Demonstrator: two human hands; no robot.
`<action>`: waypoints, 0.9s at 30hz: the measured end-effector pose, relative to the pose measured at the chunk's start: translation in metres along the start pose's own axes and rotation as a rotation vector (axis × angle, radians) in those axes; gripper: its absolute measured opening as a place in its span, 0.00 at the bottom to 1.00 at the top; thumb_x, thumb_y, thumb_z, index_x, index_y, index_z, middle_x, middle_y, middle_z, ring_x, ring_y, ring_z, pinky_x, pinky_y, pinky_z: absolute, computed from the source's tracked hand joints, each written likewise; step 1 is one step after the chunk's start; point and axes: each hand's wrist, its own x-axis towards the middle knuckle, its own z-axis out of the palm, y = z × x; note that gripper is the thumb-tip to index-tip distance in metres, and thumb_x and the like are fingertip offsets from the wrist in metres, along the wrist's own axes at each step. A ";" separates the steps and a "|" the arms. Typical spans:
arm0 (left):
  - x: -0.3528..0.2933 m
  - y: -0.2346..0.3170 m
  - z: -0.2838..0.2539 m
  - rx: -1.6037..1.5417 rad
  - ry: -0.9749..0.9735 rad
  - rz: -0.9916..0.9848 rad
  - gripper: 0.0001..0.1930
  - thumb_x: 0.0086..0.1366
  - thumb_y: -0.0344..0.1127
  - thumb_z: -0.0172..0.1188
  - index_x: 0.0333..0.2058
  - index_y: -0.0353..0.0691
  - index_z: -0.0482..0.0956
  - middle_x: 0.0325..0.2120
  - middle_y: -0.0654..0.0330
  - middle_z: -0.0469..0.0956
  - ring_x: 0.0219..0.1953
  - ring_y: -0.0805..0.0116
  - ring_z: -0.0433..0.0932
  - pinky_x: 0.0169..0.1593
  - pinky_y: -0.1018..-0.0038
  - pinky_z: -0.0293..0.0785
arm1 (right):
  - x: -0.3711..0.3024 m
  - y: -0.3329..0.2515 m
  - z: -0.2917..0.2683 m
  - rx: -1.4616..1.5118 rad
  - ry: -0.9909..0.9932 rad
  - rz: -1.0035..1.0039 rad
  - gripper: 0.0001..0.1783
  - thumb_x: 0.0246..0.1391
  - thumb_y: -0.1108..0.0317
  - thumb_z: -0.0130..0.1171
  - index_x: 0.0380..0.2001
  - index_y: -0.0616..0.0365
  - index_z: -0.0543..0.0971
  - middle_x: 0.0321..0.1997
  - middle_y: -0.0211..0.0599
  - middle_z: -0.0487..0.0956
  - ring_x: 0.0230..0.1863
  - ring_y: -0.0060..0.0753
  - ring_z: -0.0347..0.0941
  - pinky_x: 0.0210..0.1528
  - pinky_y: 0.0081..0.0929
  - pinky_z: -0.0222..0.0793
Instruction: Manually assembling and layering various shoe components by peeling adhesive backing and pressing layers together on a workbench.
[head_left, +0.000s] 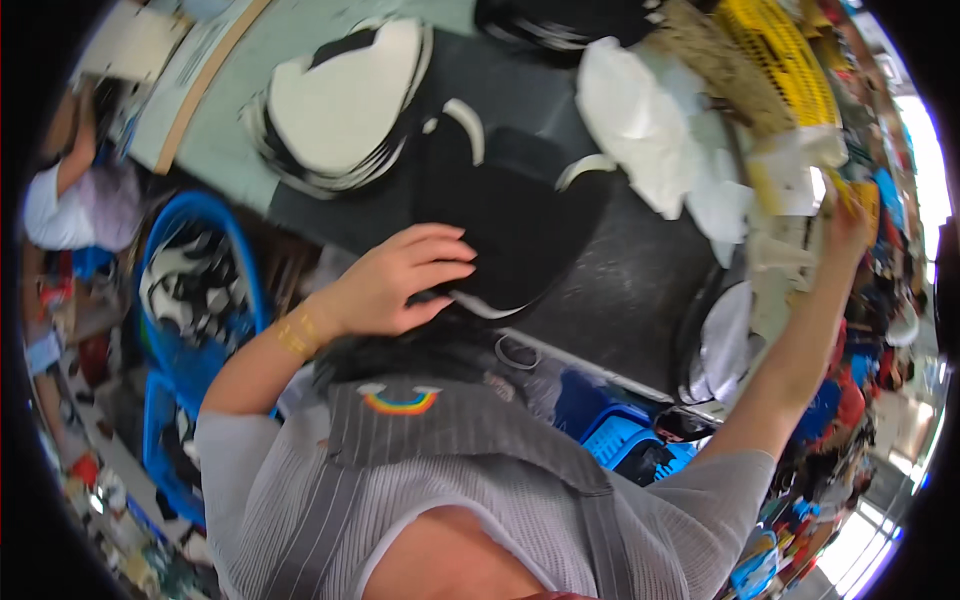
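A flat black cut piece [520, 225] lies on the dark work surface in front of me. White curved strips [467, 130] show along its edges. My left hand [425, 272] is at its near left edge, fingers spread and open, the fingertips over the black material. Far out to the right, my right hand [848, 225] is stretched away from the piece. Its fingers are curled beside a yellow-orange object [866, 208]; what they hold, if anything, is too small and blurred to make out.
A stack of white and black cut pieces [345, 100] is at the far left of the table. White sheets [630, 120] and a yellow basket [780, 60] are at the right. Blue baskets [258, 300] stand left of the table; another person [80, 200] is beyond.
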 end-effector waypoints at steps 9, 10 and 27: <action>-0.008 -0.008 0.004 0.139 -0.045 0.125 0.21 0.48 0.39 0.68 0.43 0.40 0.78 0.48 0.59 0.75 0.54 0.57 0.69 0.54 0.64 0.68 | -0.064 0.044 0.017 -0.194 0.043 -0.091 0.11 0.52 0.69 0.61 0.37 0.65 0.76 0.37 0.37 0.78 0.38 0.30 0.76 0.40 0.25 0.73; -0.013 -0.005 0.003 0.186 -0.056 0.131 0.22 0.48 0.40 0.67 0.43 0.41 0.78 0.48 0.60 0.75 0.54 0.58 0.70 0.54 0.64 0.68 | -0.078 0.048 0.053 -0.299 0.182 -0.127 0.15 0.49 0.64 0.65 0.34 0.65 0.76 0.32 0.35 0.76 0.35 0.30 0.74 0.39 0.27 0.72; 0.005 -0.020 -0.008 0.314 0.215 0.377 0.13 0.52 0.27 0.58 0.39 0.39 0.79 0.36 0.58 0.80 0.39 0.63 0.79 0.43 0.71 0.77 | -0.433 0.081 0.212 -0.705 -0.031 -0.033 0.08 0.58 0.70 0.56 0.37 0.63 0.75 0.28 0.31 0.77 0.30 0.18 0.72 0.34 0.16 0.70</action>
